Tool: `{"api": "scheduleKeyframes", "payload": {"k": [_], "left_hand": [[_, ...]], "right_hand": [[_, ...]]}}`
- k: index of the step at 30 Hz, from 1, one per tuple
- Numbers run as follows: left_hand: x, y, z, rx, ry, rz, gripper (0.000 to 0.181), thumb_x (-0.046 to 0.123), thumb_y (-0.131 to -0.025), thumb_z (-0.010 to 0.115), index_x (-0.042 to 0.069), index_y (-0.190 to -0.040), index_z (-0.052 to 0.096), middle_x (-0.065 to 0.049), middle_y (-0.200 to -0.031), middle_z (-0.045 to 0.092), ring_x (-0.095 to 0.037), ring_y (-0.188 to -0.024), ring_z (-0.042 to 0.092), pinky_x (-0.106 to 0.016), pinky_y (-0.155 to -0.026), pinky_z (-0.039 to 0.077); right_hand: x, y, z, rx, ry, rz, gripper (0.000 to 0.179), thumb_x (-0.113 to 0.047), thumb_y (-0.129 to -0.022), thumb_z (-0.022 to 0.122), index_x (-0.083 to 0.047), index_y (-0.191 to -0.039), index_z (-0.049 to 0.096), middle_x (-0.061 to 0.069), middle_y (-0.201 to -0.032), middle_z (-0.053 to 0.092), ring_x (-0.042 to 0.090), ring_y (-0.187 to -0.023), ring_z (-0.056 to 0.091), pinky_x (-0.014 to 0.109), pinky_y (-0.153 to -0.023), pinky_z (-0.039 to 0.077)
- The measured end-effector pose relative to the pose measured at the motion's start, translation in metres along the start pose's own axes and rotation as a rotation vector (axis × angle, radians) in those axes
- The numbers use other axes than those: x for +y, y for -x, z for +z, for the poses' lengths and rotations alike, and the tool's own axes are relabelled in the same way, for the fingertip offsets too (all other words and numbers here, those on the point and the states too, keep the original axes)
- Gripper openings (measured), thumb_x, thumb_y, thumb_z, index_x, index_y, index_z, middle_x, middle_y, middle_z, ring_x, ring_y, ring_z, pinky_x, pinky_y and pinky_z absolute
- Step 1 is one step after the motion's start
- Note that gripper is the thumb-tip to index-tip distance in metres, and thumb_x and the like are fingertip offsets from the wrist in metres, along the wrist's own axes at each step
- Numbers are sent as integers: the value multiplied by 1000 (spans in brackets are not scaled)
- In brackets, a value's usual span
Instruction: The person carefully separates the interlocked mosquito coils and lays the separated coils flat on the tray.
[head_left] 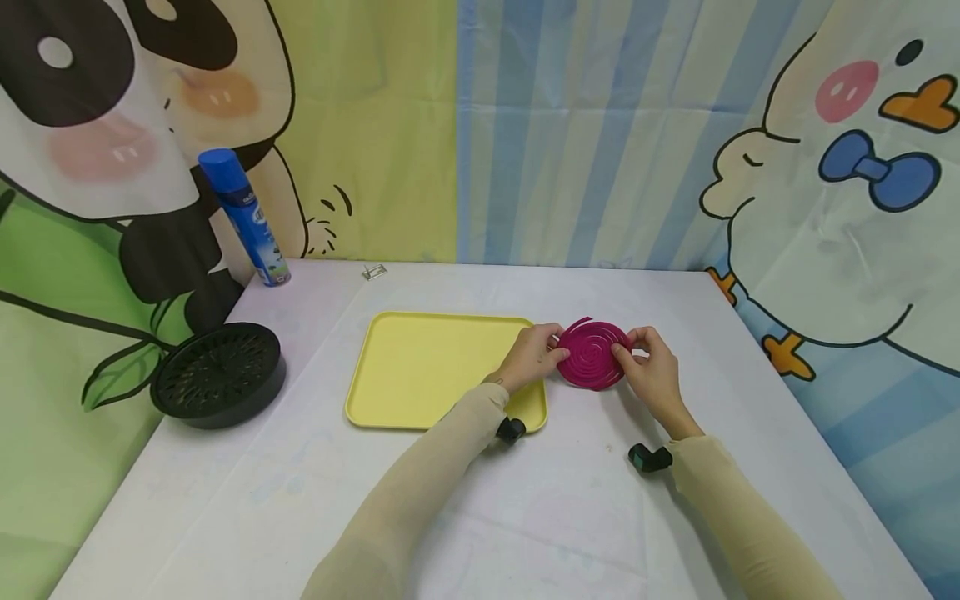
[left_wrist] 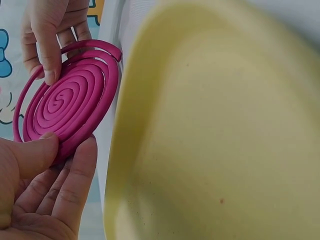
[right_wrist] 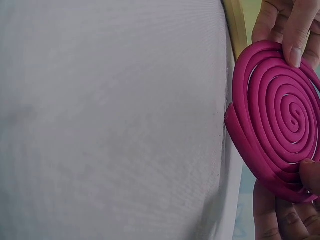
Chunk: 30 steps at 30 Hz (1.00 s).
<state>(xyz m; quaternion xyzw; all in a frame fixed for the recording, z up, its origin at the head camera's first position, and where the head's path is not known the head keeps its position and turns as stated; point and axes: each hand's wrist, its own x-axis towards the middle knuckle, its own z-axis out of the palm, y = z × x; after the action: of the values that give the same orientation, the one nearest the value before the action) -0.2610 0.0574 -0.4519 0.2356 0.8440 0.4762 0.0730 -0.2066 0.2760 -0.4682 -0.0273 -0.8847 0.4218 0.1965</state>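
Head view, and straight to the action: our left hand [head_left: 529,360] and right hand [head_left: 657,375] were at opposite sides of a flat magenta spiral coil of smooth, round cord [head_left: 592,354], both pinching its rim! We had it up, seemingly off the white-covered table [head_left: 555,517], just right of a yellow rectangular tray with rounded corners [head_left: 435,367], its broad face turned toward us.

Over to the left wrist view, and there was the grip in detail: thumbs on the face, fingers tucked behind. Good form, that, since a pinch from both sides seemed the surest way to hold loose rings in one plane. But look at the outer ring! It bowed away along one side, leaving a clear gap, and the cord's loose end [left_wrist: 119,56] stuck out at the edge. That was our weak spot, we judged; a pull outward from either hand could well have opened the spiral further.

So the handling called for a light, even squeeze, both hands level, with the thumbs reaching over several rings rather than the outermost alone. Right wrist view, and the inner turns sat snug around an S-shaped centre: nothing there needed fixing. Any tidying, we reckoned, belonged at the rim, with one hand steadying the coil and the other easing that stray ring inward, gently, with no twist.
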Motion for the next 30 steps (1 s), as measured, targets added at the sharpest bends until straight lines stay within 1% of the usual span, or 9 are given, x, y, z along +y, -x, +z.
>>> {"api": "scheduleKeyframes", "payload": {"k": [4, 11, 22, 30], "left_hand": [[0, 0, 0, 3, -2, 9, 10, 12, -96, 69, 8, -106, 69, -4, -90, 70, -10, -78, 61, -17, -66, 49], [-2, 1, 1, -5, 12, -4, 12, 12, -97, 68, 8, -108, 69, -5, -92, 70, -11, -79, 62, -18, -67, 51], [-2, 3, 2, -6, 20, -7, 12, 12, -97, 68, 8, -108, 69, -5, -93, 70, -12, -80, 62, -18, -68, 51], [-2, 2, 0, 8, 21, 17, 9, 11, -97, 68, 8, -106, 69, -3, -91, 69, -11, -79, 62, -19, -68, 51]], "right_hand": [[1, 0, 1, -1, -7, 4, 24, -16, -97, 68, -2, -110, 53, 17, -108, 64, 31, -107, 66, -1, -72, 45], [2, 1, 2, 3, 5, 5, 25, -18, -98, 68, -2, -110, 53, 16, -109, 64, 30, -110, 65, -1, -73, 44], [2, 2, 3, 4, -16, 6, 25, -17, -97, 68, -2, -110, 53, 17, -109, 64, 31, -107, 66, 0, -70, 46], [-1, 1, 2, 19, -14, 0, 23, -13, -97, 68, -1, -109, 53, 16, -107, 64, 31, -104, 67, 1, -70, 47]]}}
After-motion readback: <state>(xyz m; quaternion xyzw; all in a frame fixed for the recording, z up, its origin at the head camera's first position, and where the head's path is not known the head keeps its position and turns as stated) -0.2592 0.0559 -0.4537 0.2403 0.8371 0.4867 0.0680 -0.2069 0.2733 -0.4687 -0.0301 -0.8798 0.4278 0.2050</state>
